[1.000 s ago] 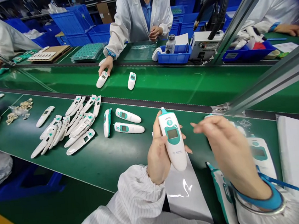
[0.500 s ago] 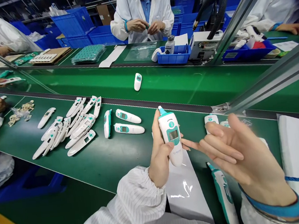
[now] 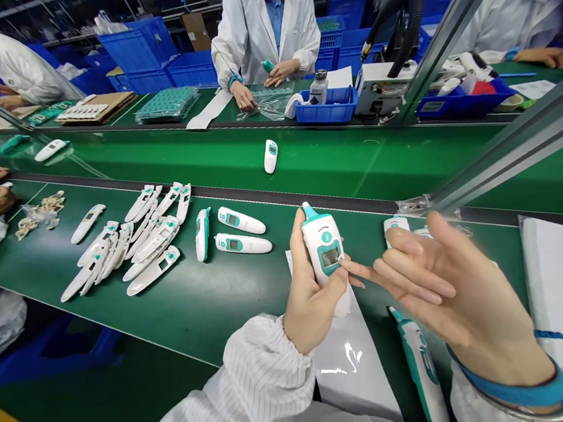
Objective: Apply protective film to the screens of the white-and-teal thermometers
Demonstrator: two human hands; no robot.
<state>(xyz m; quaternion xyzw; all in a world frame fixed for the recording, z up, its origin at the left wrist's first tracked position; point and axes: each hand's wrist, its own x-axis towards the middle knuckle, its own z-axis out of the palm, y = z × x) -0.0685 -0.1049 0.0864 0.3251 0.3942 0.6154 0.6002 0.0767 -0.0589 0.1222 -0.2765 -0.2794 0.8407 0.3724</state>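
- Change logged: I find the left hand (image 3: 315, 295) wrapped lower around the white ear thermometer (image 3: 323, 243) than in the earlier frame, its thumb now across the front below the display. The unit stands slightly tilted in that grip.
- Right hand (image 3: 452, 300): open, fingers spread, holding nothing. Its index fingertip (image 3: 352, 268) sits at the thermometer's lower edge; I cannot confirm contact.
- Location: the thermometer is held above a glossy white sheet (image 3: 352, 378), towards the near edge of the green tabletop (image 3: 172, 316).
- Far side: a co-worker's hand (image 3: 243, 97) has moved down onto a clear plastic bag (image 3: 263, 105). A lone white thermometer (image 3: 270, 156) on the far green belt (image 3: 356, 156) lies further right than before.
- Materials: the held unit is smooth, glossy white plastic with a teal tip and a teal surround at the rectangular display (image 3: 330, 256).
- Left of the hands: slim white thermometer shells (image 3: 148, 238) lie fanned in a loose cluster, beside two finished units (image 3: 242, 232) lying flat.
- Hard to read: glare and the viewing angle prevent me from reading the display. The thumb hides the thermometer's lower front, and the right fingers partly block a white unit (image 3: 396, 224) behind them.
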